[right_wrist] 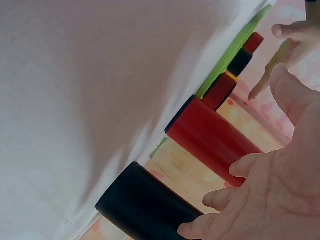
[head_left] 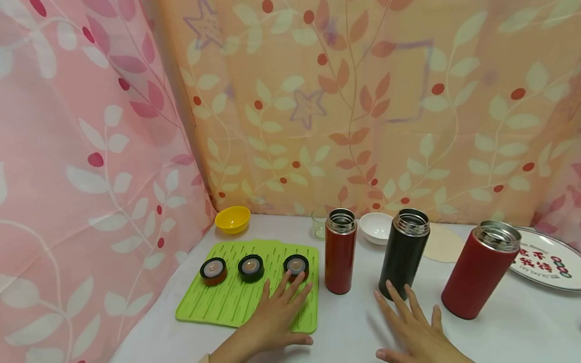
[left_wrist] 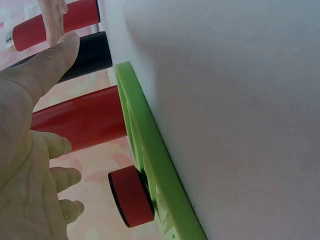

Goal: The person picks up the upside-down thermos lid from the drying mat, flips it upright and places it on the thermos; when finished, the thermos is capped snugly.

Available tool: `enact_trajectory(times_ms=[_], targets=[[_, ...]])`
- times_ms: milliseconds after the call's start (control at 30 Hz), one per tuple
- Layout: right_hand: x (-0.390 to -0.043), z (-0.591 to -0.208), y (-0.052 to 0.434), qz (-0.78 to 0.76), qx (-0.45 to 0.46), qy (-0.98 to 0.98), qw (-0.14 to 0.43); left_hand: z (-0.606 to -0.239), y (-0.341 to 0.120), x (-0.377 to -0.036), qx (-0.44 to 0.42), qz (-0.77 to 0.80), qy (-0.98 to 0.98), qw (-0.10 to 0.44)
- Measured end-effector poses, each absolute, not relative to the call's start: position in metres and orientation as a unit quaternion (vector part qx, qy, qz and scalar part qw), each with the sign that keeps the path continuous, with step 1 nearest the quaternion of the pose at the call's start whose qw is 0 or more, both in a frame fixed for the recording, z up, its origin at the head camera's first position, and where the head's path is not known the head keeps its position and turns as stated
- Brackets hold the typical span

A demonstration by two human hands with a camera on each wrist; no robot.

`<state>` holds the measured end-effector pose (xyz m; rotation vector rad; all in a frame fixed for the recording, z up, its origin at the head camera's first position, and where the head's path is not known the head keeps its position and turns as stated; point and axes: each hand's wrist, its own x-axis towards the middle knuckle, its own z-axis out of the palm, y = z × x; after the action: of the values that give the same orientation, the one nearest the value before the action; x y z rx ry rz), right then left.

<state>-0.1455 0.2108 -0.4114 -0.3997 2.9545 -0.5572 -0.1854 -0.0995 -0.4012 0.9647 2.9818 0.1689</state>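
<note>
My left hand (head_left: 278, 318), fingers spread, is over the right part of a green drying mat (head_left: 218, 305). Three bottle lids lie on that mat with their undersides up: a red one (head_left: 214, 272), a black one (head_left: 251, 268) and another red one (head_left: 296, 263), closest to my left fingertips. Three lidless thermos bottles stand upright to the right: a slim red one (head_left: 339, 262), a black one (head_left: 405, 257) and a wider red one (head_left: 478, 275). My right hand (head_left: 410, 327) is spread in front of the black bottle. Both palms, seen in the wrist views, hold nothing.
Along the back are a yellow bowl (head_left: 233, 220), a clear glass (head_left: 319, 227), a white bowl (head_left: 376, 228) and a round beige mat (head_left: 440, 243). A white plate (head_left: 551, 262) with red characters lies far right. Floral curtains (head_left: 281, 101) hang behind and at the left.
</note>
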Motion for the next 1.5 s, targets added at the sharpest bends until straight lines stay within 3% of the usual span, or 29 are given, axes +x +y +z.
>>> enact_trajectory(times_ms=[700,933,1233,1367,1500], targets=[[-0.146,-0.405,0.212,-0.146,-0.159,0.976,-0.018,-0.389,-0.104,-0.198,0.289,0.051,0.954,-0.059],[-0.146,-0.407,0.212,-0.163,-0.163,0.973,-0.013,-0.389,-0.119,-0.212,0.262,0.096,0.958,-0.073],[-0.143,-0.402,0.214,-0.196,-0.178,0.964,-0.001,-0.384,-0.154,-0.244,0.165,0.309,0.932,-0.096],[-0.14,-0.4,0.213,-0.198,-0.199,0.96,-0.006,-0.386,-0.181,-0.255,0.104,0.297,0.941,-0.125],[-0.14,-0.399,0.21,-0.209,-0.201,0.957,0.003,-0.389,-0.21,-0.26,0.042,0.264,0.956,-0.118]])
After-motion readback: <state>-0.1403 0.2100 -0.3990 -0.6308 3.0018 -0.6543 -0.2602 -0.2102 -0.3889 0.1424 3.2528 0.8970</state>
